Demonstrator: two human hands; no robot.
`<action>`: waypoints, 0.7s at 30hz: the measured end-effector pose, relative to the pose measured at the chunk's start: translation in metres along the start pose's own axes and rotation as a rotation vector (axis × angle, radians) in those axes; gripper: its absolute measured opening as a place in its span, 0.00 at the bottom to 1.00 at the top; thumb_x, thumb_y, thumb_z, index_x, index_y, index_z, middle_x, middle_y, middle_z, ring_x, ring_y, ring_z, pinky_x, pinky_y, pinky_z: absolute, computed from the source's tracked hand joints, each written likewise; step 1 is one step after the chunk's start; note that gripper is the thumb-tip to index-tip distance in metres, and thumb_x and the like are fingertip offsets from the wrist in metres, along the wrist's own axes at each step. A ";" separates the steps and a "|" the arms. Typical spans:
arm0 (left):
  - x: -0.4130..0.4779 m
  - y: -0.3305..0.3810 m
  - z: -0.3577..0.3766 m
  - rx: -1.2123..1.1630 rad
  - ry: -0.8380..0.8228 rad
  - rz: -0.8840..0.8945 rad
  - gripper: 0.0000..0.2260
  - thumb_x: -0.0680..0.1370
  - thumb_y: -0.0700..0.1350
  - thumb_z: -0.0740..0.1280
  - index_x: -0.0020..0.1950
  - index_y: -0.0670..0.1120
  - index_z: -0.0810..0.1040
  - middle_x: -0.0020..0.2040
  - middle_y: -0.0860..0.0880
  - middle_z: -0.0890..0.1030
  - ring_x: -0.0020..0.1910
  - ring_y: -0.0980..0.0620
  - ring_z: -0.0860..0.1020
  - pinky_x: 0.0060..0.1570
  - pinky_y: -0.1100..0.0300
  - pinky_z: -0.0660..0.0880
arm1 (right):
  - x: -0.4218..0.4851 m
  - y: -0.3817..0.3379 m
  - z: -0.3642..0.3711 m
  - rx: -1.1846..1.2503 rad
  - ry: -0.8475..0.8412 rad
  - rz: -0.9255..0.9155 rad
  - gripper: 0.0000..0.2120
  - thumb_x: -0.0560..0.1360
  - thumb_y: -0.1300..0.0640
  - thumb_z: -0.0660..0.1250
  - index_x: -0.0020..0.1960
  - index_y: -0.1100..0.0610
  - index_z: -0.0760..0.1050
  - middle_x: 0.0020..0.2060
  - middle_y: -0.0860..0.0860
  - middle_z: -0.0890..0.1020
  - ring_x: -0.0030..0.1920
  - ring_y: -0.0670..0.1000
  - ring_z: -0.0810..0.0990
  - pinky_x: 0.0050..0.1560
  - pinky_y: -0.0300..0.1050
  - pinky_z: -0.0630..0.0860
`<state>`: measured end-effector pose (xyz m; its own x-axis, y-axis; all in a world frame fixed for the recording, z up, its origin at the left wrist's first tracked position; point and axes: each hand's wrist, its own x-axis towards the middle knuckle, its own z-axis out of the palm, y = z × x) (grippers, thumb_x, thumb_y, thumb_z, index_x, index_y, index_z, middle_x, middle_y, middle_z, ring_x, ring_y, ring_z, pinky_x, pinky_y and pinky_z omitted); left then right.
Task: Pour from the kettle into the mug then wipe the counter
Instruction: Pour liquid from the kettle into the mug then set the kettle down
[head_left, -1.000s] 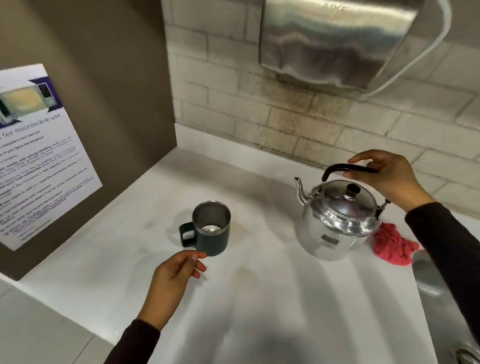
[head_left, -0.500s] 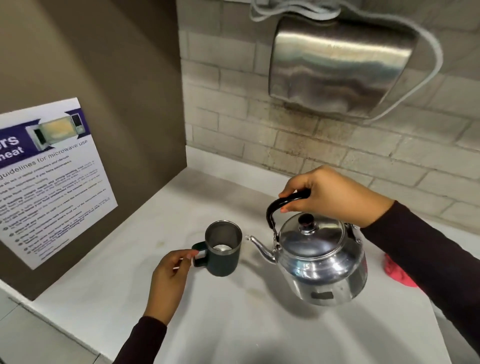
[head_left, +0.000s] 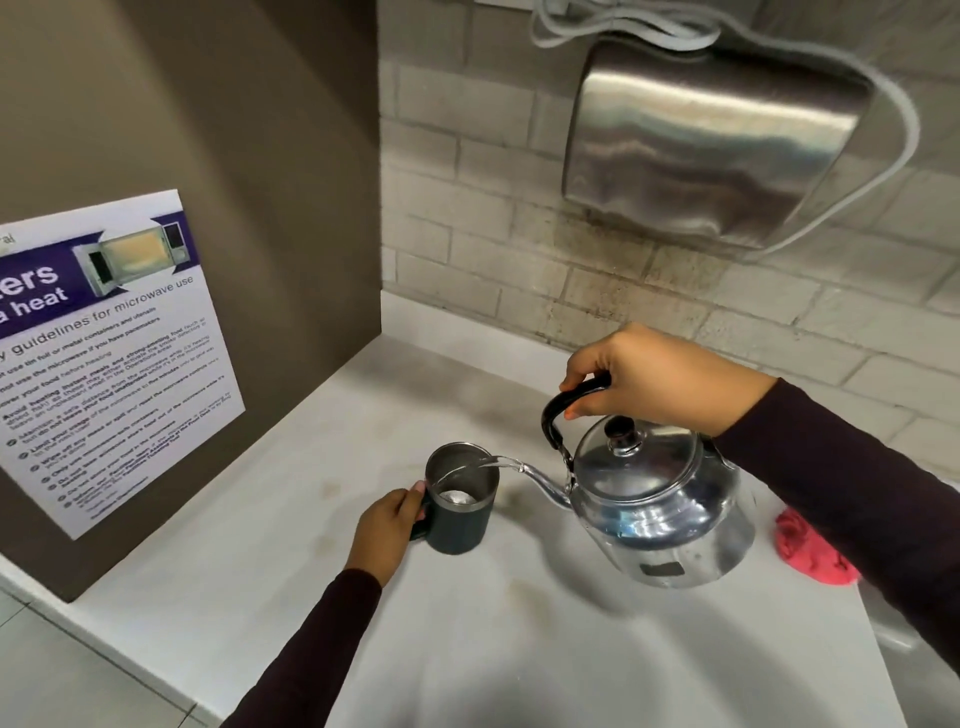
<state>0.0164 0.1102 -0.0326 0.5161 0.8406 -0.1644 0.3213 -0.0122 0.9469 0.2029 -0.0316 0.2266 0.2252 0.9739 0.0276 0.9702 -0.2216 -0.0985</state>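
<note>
two hands are busy at this moment. our right hand (head_left: 660, 379) is wrapped shut around the black handle of the kettle (head_left: 660, 499), which hangs tilted above the counter (head_left: 519, 649), spout pointed at the mug (head_left: 461, 499). a thin stream of water (head_left: 483, 464) arcs from the spout tip over the near rim and into the mug. our left hand (head_left: 387, 525) is closed on the mug's handle, steadying it where it stands on the counter, just left of the kettle.

we judge the pour to be under way, with the mug far from full; only a little water shows at the bottom.

what could go wrong: the stream crosses right at the rim, so a small drop in tilt would let it fall short and run down the outside wall onto the counter. too steep a tilt could loosen the lid, which nothing holds down, or splash water out. if the water is hot, splashes would land near our left fingers (head_left: 418, 493), which sit close to the rim.

the red cloth (head_left: 810, 545) lies on the counter behind our right forearm, partly hidden, ready for wiping.
</note>
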 end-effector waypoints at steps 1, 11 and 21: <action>0.001 -0.001 0.001 0.007 -0.011 -0.006 0.19 0.79 0.53 0.59 0.31 0.45 0.71 0.30 0.50 0.76 0.33 0.51 0.74 0.37 0.62 0.68 | 0.001 0.000 -0.001 -0.006 -0.008 0.005 0.09 0.68 0.45 0.74 0.46 0.47 0.82 0.35 0.44 0.82 0.34 0.42 0.78 0.31 0.42 0.73; 0.010 -0.010 0.002 -0.004 -0.090 0.029 0.19 0.79 0.53 0.57 0.31 0.46 0.66 0.29 0.49 0.69 0.32 0.49 0.68 0.38 0.56 0.67 | 0.010 -0.010 -0.010 -0.093 -0.064 -0.012 0.10 0.67 0.45 0.74 0.46 0.46 0.81 0.38 0.45 0.81 0.34 0.43 0.74 0.33 0.37 0.70; 0.014 -0.013 0.003 0.085 -0.071 0.065 0.19 0.79 0.53 0.56 0.30 0.48 0.64 0.28 0.51 0.69 0.30 0.51 0.68 0.35 0.56 0.67 | 0.019 -0.018 -0.009 -0.156 -0.071 -0.056 0.10 0.66 0.45 0.73 0.45 0.47 0.81 0.38 0.47 0.83 0.37 0.48 0.79 0.31 0.39 0.69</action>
<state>0.0220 0.1202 -0.0486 0.5921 0.7960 -0.1254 0.3502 -0.1141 0.9297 0.1911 -0.0092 0.2380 0.1694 0.9847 -0.0417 0.9843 -0.1669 0.0571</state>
